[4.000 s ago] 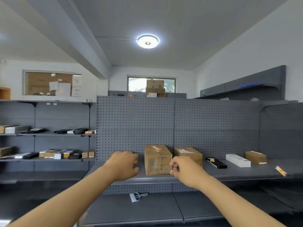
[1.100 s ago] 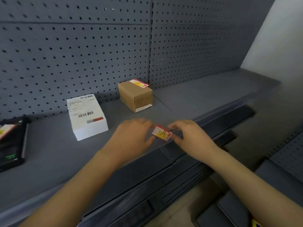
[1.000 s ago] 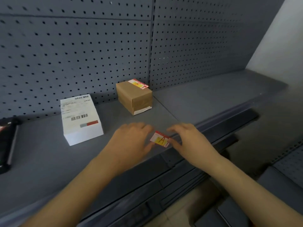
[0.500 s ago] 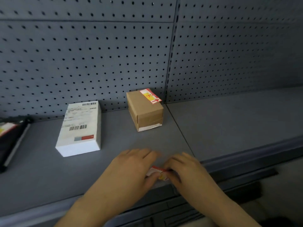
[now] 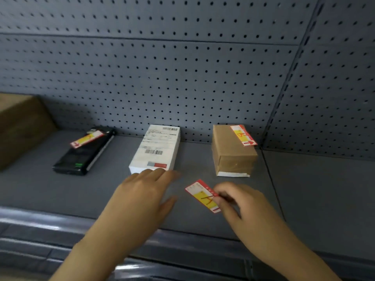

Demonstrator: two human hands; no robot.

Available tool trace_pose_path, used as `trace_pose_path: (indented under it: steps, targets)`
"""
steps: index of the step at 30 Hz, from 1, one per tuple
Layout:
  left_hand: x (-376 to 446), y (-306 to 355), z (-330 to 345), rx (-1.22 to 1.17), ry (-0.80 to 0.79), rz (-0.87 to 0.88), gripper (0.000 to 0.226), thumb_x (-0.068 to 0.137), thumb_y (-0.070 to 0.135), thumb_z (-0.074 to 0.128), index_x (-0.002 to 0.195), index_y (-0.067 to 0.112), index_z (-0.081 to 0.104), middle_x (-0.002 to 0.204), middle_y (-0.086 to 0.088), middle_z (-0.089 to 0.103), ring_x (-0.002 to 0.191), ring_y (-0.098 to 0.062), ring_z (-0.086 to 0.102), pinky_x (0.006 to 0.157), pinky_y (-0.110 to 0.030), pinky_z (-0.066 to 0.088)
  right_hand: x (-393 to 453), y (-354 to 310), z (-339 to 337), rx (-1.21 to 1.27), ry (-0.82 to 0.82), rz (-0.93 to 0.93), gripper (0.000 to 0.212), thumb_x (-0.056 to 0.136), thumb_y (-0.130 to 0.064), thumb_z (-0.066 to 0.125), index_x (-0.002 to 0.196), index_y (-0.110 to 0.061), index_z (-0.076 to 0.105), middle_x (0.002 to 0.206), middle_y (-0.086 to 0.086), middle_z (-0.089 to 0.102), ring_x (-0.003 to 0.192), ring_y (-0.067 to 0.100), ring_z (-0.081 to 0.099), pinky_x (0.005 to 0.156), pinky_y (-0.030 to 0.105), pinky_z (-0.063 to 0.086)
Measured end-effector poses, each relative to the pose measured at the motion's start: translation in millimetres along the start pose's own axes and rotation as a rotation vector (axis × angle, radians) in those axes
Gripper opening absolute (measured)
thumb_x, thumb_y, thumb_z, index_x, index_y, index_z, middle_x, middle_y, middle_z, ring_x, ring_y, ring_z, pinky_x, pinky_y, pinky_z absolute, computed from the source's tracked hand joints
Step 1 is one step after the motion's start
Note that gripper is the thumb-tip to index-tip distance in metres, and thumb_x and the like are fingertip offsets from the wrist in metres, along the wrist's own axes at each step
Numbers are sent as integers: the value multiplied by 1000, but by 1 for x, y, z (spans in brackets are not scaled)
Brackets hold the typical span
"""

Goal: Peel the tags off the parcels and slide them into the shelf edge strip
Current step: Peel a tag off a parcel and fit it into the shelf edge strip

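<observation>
Right hand [image 5: 241, 201] pinches loose tag [image 5: 203, 196] by 1 end, fingers closed on it, tag tilted just above shelf [image 5: 304, 179]. Left hand [image 5: 146, 197] flat, fingers spread, holds nothing, fingertips near white box [image 5: 156, 149]. Edge strip [image 5: 182, 238] runs along shelf front, just below both hands. 2 tags not yet peeled: 1 on brown box [image 5: 233, 153], 1 on black box [image 5: 83, 153].

Judgement: insertion step pending. Level tag with strip channel, feed long edge first, left fingers steady free end, slide sideways without buckling. Keep pinch light; thin card creases easily.
</observation>
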State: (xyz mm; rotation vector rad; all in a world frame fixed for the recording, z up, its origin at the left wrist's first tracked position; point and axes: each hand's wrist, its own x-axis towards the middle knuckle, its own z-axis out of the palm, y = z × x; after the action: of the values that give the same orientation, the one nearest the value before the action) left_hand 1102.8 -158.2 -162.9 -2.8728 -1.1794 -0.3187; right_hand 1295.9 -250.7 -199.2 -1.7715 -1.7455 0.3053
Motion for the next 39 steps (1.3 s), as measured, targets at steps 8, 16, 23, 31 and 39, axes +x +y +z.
trace_pose_path:
  steps: [8, 16, 23, 31, 39]
  targets:
    - [-81, -91, -22, 22, 57, -350, 43, 88, 49, 51, 129, 38, 43, 124, 18, 57, 112, -10, 55, 91, -26, 44, 61, -88, 65, 66, -159, -257, 7, 91, -39, 48, 96, -38, 53, 91, -19, 58, 83, 3, 56, 68, 28, 52]
    - [-177, -199, -51, 52, 105, -558, 41, 90, 49, 46, 130, 41, 38, 133, 19, 49, 121, -9, 48, 99, -27, 39, 108, -213, 160, 88, -269, -466, 5, 94, -34, 50, 93, -34, 54, 87, -19, 58, 80, 4, 54, 67, 31, 50]
    - [-270, -298, -78, 132, 149, -714, 38, 91, 51, 42, 128, 41, 35, 127, 19, 51, 116, -7, 48, 93, -24, 38, 142, -335, 248, 145, -346, -591, 5, 91, -32, 54, 93, -33, 58, 87, -16, 61, 77, 4, 56, 65, 31, 51]
    - [-344, -395, -95, 145, 180, -923, 37, 88, 49, 48, 123, 39, 43, 118, 18, 58, 106, -9, 56, 88, -25, 43, 175, -455, 343, 206, -476, -774, 8, 93, -27, 52, 95, -29, 60, 87, -10, 63, 79, 11, 58, 68, 40, 52]
    - [-376, -510, -116, 177, 194, -1081, 40, 86, 49, 49, 124, 38, 46, 119, 19, 59, 104, -8, 58, 86, -27, 46, 239, -555, 433, 201, -526, -890, 11, 95, -25, 50, 97, -27, 61, 87, -9, 62, 79, 10, 55, 65, 29, 48]
